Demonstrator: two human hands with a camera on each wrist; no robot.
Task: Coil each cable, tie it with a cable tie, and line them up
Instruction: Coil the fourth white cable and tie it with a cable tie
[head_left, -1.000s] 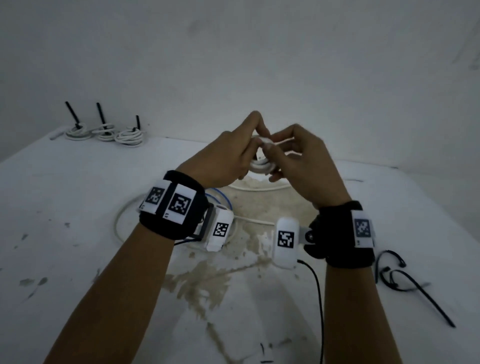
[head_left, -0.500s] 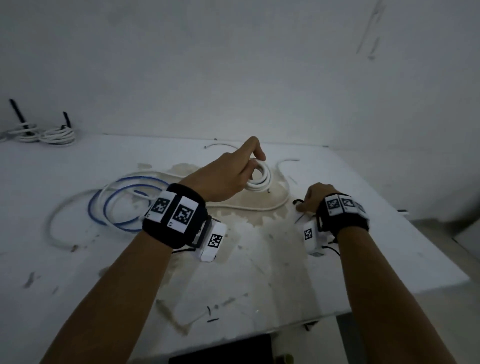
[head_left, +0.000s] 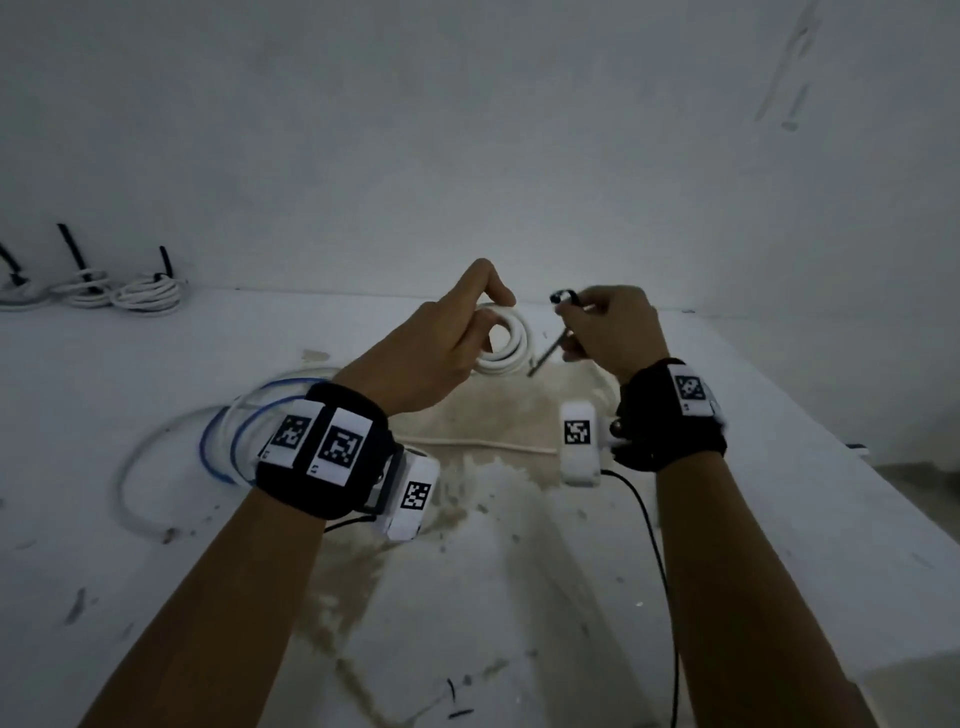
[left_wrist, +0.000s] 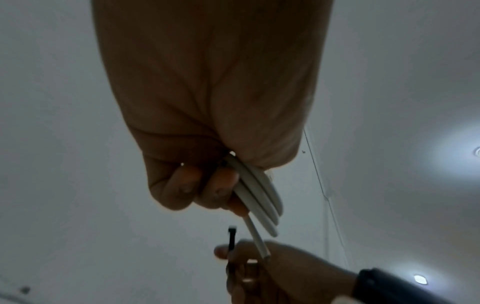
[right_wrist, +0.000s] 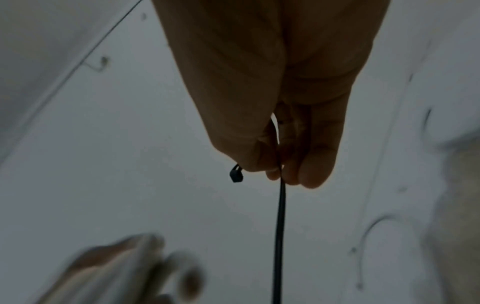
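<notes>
1. Head view: The left hand (head_left: 441, 338) holds a small white coil (head_left: 503, 343) up above the table (head_left: 779, 519), thumb and fingers pinched round its strands. Just beside it, the right hand (head_left: 613, 332) pinches a black tie (head_left: 558, 332), head end up and tail pointing down toward the coil; tie and coil look apart. So this cable seems wound but not yet tied. At the far left edge, three tied coils (head_left: 145, 293) already lie in a row with black tails sticking up. Loose blue and white cable (head_left: 228, 431) still lies on the table behind the left wrist, so more coiling probably remains, and this coil must then join the row.

2. Left wrist view: The hand (left_wrist: 207, 102) is seen from below, fingers curled tight on several white strands (left_wrist: 259, 197). A free cable end (left_wrist: 255, 238) pokes out toward the right hand (left_wrist: 272, 271), something the head view hides. The tie (left_wrist: 231, 238) stands upright there.

3. Right wrist view: Thumb and fingertips (right_wrist: 306, 168) close on the tie (right_wrist: 280, 226), whose head (right_wrist: 236, 174) curls out at the side. Only here does the long tail show, running down out of frame. The left hand (right_wrist: 116, 273) is a blur.
</notes>
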